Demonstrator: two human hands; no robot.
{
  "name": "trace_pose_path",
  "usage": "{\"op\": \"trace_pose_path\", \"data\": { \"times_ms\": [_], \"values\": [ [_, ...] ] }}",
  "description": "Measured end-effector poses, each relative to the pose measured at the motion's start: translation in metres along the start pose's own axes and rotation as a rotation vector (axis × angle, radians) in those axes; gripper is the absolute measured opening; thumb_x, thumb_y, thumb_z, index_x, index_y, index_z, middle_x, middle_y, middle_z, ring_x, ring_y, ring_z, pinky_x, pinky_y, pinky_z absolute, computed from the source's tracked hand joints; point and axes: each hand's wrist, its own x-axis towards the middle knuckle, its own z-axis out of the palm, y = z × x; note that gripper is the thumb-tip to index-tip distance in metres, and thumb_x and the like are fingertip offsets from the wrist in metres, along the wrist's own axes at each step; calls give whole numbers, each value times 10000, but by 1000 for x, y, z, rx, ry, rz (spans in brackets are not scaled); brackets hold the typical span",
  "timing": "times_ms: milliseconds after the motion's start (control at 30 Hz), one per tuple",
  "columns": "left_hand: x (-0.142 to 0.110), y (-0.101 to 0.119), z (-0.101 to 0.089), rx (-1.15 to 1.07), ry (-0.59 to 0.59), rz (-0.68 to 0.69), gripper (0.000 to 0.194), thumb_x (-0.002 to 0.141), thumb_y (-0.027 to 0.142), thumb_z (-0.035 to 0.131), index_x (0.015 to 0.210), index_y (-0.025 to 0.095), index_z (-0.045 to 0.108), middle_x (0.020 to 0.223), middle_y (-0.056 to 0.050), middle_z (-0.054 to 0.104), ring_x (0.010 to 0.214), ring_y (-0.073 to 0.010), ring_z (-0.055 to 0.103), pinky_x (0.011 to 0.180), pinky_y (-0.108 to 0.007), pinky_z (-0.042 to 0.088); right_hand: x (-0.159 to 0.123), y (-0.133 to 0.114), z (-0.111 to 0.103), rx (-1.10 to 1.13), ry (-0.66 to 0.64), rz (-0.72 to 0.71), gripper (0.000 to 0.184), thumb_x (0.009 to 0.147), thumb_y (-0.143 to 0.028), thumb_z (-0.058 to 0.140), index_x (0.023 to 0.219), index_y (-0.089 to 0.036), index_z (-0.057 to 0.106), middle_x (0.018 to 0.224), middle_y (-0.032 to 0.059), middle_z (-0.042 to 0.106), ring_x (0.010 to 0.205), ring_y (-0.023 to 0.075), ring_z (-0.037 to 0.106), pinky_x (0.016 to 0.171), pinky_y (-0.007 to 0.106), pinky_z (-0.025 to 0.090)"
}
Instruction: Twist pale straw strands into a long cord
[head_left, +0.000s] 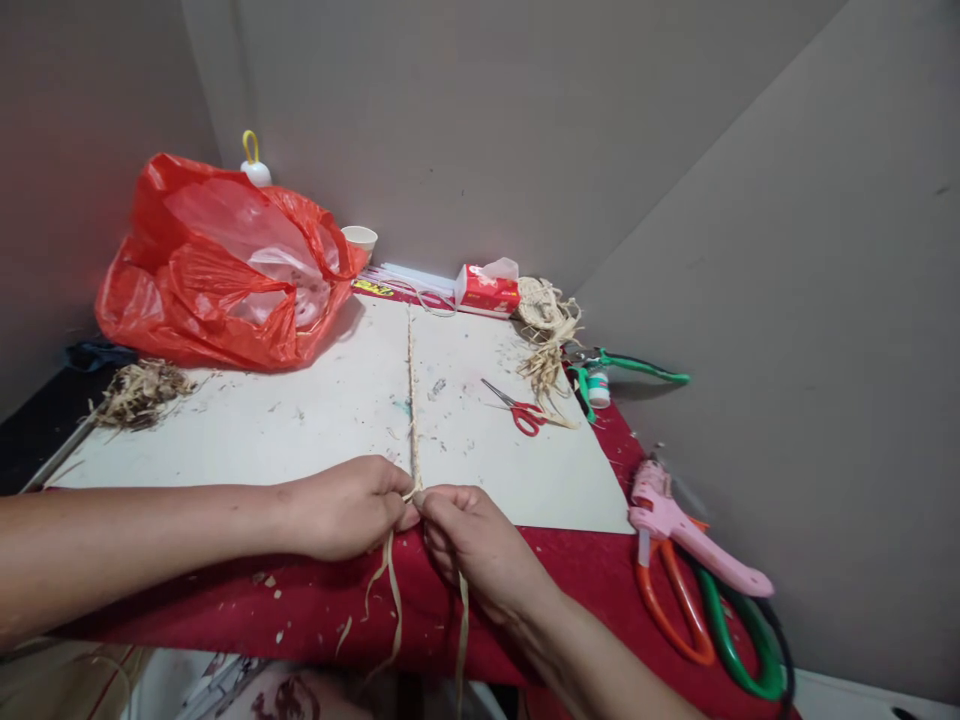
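Observation:
A thin braided cord of pale straw-like fibre runs straight down the white board toward me. At its near end my left hand and my right hand meet, fingers closed in a pinch on the strands. Loose flat strands hang below the left hand, and another strand hangs below the right. The exact crossing of the strands is partly hidden by my fingertips. Red-handled scissors lie on the board to the right of the cord.
A red plastic bag stands back left, near a clump of fibre scraps. At the back are a paper cup, a tissue pack and a fibre bundle. Green-handled pliers and a pink glue gun lie right.

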Motion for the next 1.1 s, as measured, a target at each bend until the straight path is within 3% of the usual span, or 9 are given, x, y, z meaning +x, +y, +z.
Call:
{"op": "trace_pose_path", "data": {
  "times_ms": [133,267,533,700,733,833,900,1000,1100],
  "values": [
    [-1,-3,13,-77,42,-108,180,816,277,339,720,189,464,450,52,447,352,-108,418,374,-201,319,-1,3,5,71,12,29,348,727,-332,576,500,-196,350,362,-113,266,315,22,154,344,197,85],
    [-4,-8,25,-95,136,-48,163,811,259,353,829,184,497,489,44,496,389,-113,469,393,-195,350,-3,4,6,136,11,69,352,731,-336,567,498,-199,342,357,-110,266,308,24,149,326,192,73],
    [-7,-5,44,-79,295,42,144,804,201,360,827,179,500,638,14,555,564,-112,495,523,-204,382,-6,6,9,189,-26,30,385,709,-365,630,504,-188,356,361,-112,273,306,15,171,318,175,109],
    [-21,-1,24,-74,100,-54,201,813,271,412,901,164,559,544,42,504,472,-104,441,464,-205,329,-8,4,-4,230,-101,56,188,732,-310,632,680,-150,547,400,-125,239,345,23,116,331,173,71],
    [-21,-1,17,-53,115,-55,229,827,306,402,856,160,576,536,35,507,471,-105,442,465,-207,325,-8,3,-7,227,-118,62,175,740,-305,628,720,-140,573,406,-125,237,350,23,115,334,172,71],
    [-14,-1,0,-2,409,89,235,809,315,464,927,160,594,669,20,562,560,-98,452,537,-203,350,-9,-2,-13,218,-158,79,186,751,-306,628,753,-122,604,418,-120,254,349,20,131,337,170,80],
    [-4,-2,-2,-98,331,125,222,787,297,500,940,160,585,741,10,578,623,-100,478,598,-205,379,-8,-5,-15,210,-186,86,196,754,-316,632,741,-121,606,421,-117,267,345,17,138,334,169,80],
    [10,-3,6,-367,23,21,167,797,296,459,810,157,552,654,17,548,592,-101,500,611,-219,401,-7,-8,-17,192,-230,93,213,769,-322,625,695,-125,590,418,-114,269,341,15,129,328,169,73],
    [17,-5,13,-395,-23,-47,165,797,291,430,717,169,507,545,54,456,475,-82,409,533,-212,362,-5,-10,-23,174,-261,119,224,782,-325,618,685,-126,584,419,-115,250,349,18,122,329,168,79]
  ]
}}
